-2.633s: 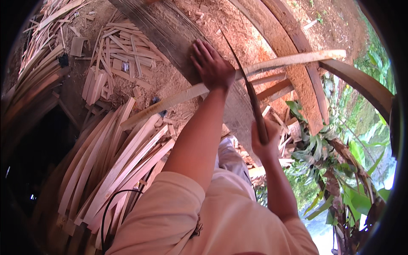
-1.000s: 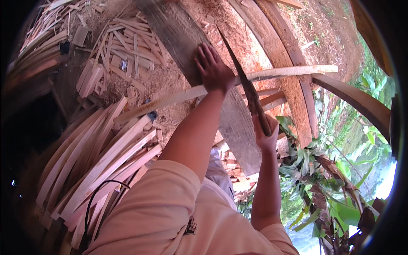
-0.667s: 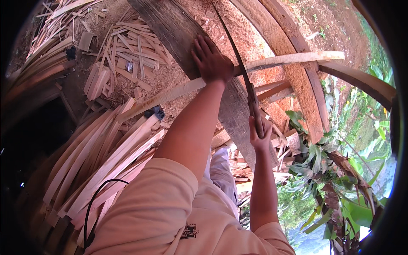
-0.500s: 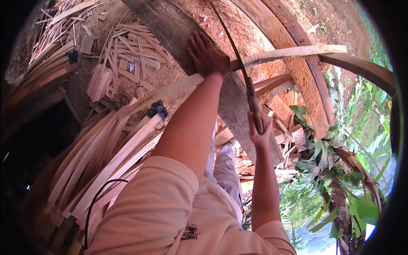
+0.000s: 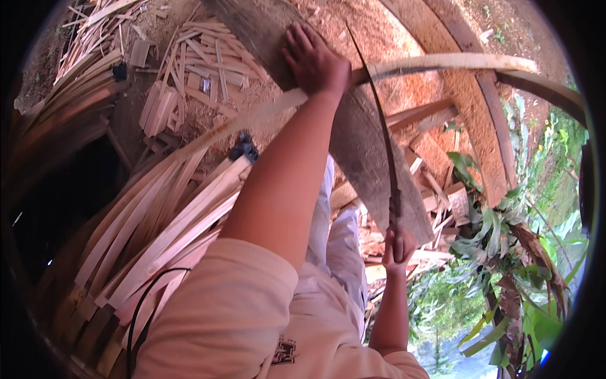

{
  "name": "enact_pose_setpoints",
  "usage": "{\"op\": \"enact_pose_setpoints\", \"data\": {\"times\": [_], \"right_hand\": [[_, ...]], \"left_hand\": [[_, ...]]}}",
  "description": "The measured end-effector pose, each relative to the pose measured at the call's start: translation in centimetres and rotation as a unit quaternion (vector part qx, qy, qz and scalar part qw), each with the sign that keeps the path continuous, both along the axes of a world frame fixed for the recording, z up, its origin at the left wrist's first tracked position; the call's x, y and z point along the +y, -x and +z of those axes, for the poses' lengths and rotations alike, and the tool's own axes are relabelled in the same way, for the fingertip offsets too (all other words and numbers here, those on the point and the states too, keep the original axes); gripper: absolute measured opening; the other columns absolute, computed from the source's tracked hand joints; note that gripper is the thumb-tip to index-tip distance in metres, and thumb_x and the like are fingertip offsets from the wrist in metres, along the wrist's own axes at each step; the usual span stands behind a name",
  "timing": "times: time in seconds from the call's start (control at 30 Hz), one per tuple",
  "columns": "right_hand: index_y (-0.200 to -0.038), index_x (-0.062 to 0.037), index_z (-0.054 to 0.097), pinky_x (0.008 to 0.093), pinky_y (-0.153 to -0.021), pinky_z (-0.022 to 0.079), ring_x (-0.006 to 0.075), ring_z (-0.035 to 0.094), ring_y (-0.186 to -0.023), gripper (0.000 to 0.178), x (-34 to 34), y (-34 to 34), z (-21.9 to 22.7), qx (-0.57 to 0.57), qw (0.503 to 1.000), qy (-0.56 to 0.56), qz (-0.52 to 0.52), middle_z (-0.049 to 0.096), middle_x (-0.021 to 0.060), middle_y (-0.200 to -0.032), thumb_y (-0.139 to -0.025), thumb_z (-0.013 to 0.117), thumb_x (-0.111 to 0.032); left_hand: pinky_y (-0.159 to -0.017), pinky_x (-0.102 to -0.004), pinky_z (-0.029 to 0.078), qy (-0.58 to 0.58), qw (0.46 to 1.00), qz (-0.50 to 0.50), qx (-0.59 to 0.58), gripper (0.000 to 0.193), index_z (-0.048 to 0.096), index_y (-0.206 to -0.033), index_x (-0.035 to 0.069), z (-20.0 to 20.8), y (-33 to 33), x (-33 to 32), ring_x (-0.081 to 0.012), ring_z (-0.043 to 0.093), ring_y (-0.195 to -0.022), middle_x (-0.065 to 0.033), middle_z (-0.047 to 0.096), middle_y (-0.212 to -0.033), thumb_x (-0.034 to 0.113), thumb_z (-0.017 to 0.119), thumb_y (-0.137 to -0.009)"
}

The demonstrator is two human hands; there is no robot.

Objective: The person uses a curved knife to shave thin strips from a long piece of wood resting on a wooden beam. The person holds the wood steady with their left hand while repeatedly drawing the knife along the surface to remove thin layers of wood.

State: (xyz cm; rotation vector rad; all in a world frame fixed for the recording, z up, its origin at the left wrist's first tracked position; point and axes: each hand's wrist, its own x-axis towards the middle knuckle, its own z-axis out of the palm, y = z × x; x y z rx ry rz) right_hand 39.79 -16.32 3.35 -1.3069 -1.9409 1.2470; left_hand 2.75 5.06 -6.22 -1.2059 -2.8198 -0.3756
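My left hand (image 5: 319, 60) lies with fingers stretched out over a thick dark plank (image 5: 363, 148), its heel pressing on a long pale wooden strip (image 5: 454, 62) that crosses the plank. Its fingers are not wrapped round the strip. My right hand (image 5: 399, 245) is closed round the handle of a hand saw, low near the plank's near end. The saw's thin dark blade (image 5: 382, 120) runs away from me and crosses the strip just right of my left hand. How deep the blade sits in the wood cannot be made out.
Heavy curved beams (image 5: 473, 120) stand on the right over sawdust. Long slats (image 5: 158, 234) are stacked at lower left beside a black cable (image 5: 142, 300). Offcuts (image 5: 211, 57) lie in a heap at upper left. Green plants (image 5: 499, 234) grow at the right.
My right hand has drawn the saw back toward me, so its handle sits lower and more blade shows on the near side of the strip. My left hand stays on the strip.
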Motion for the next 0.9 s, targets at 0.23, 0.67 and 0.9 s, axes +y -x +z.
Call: {"op": "enact_pose_setpoints", "data": {"times": [0.23,0.67,0.9], "right_hand": [[-0.11,0.0045,0.07,0.0411,-0.05,0.036,0.0293,0.048,-0.05,0.021,-2.8,-4.7,7.9,-0.048,0.999,0.025,0.01,0.053,0.0135,-0.066,-0.099,0.06,-0.011],[-0.08,0.0024,0.061,0.0371,-0.049,0.03,0.0185,0.043,-0.048,0.02,7.4,6.5,23.2,-0.108,0.988,0.105,-0.024,0.046,0.0046,-0.057,-0.096,0.069,-0.006],[-0.079,0.0014,0.06,0.0358,-0.049,0.033,0.0127,0.045,-0.052,0.024,12.7,12.2,18.0,-0.097,0.982,0.156,-0.037,0.047,0.0046,-0.057,-0.1,0.068,-0.008]], "left_hand": [[-0.134,-0.055,0.015,0.025,0.999,-0.014,0.022,0.083,0.027,-0.166,-0.006,0.0,0.7,-0.3,-0.0357,0.018,-0.165,-0.0228,0.022,-0.176,0.03,0.052,-0.095],[-0.133,-0.0586,0.013,0.052,0.999,-0.012,0.01,0.082,0.028,-0.165,-0.007,1.1,-0.1,0.0,-0.0399,0.016,-0.165,-0.0248,0.019,-0.176,0.034,0.05,-0.097],[-0.133,-0.0619,0.011,0.07,0.997,-0.011,-0.008,0.083,0.028,-0.165,-0.008,1.2,-0.3,0.0,-0.0414,0.015,-0.165,-0.0271,0.019,-0.177,0.03,0.05,-0.095]]}}
